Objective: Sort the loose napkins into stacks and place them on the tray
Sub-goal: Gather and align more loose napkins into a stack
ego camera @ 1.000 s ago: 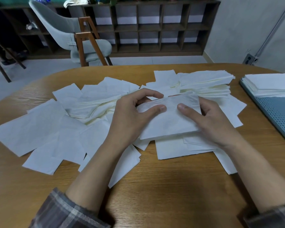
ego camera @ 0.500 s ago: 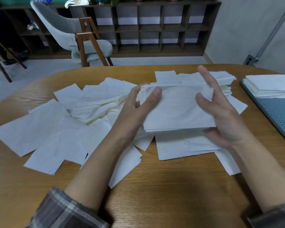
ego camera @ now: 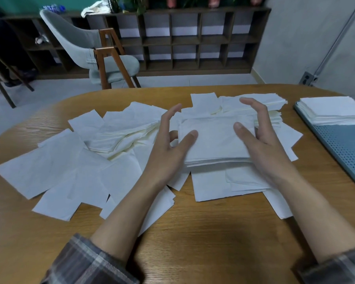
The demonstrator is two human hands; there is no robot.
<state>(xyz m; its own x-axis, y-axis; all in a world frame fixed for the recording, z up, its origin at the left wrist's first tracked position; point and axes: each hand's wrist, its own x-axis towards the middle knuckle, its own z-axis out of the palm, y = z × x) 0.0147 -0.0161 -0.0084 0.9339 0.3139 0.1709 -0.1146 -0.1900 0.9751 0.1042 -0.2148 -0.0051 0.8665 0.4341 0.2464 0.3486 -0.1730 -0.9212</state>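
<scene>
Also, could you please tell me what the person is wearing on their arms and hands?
Both arms are in a grey plaid fabric with paler check lines. The left sleeve and right sleeve end partway up the forearms, which are bare from there down. The left hand and right hand are bare too: no gloves, and no ring, watch or bracelet shows.

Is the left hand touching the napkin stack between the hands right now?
Touching. The head view shows the left hand with its thumb lying flat on top of the napkin stack, with no gap visible.
</scene>
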